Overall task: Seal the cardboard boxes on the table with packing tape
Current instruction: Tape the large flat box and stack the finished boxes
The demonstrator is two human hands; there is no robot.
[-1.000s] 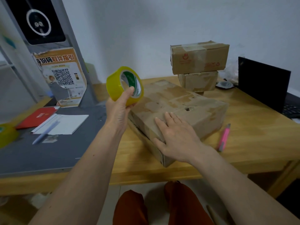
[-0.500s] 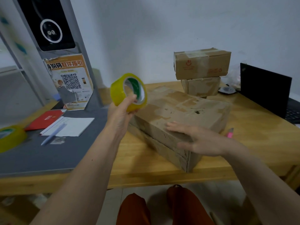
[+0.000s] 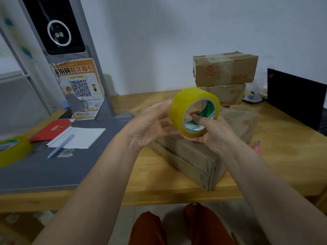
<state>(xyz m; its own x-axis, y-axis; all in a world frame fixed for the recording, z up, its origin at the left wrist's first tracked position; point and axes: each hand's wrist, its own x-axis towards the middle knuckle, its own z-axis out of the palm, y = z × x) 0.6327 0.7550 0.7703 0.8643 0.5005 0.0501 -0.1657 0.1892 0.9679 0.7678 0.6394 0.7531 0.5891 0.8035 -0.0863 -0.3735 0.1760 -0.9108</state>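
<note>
right hand (image 3: 210,133) has the yellow packing tape roll (image 3: 193,111) in its grip, thumb hooked through the core and fingers under the rim; probably held up so the loose end can be found. left hand (image 3: 150,124) sits against the roll's outer face, fingers loosely curled and blurred, so i cannot tell if it pinches tape or only steadies it. roll hangs above the large cardboard box (image 3: 200,154), which lies near the front edge of the tabletop (image 3: 283,156), angled with a corner toward the person, likely next to be sealed. two smaller boxes (image 3: 224,76) stacked toward the back edge; top one has a red logo, text unreadable. green print inside the core, unreadable. second tape roll (image 3: 12,149) at the far left. torn orange poster (image 3: 79,89) with a qr code and chinese characters. red booklet (image 3: 53,129), white paper and pen (image 3: 60,146) on the grey mat. pink marker (image 3: 257,145) right of the big box; black laptop (image 3: 295,98) at the right edge.
</note>
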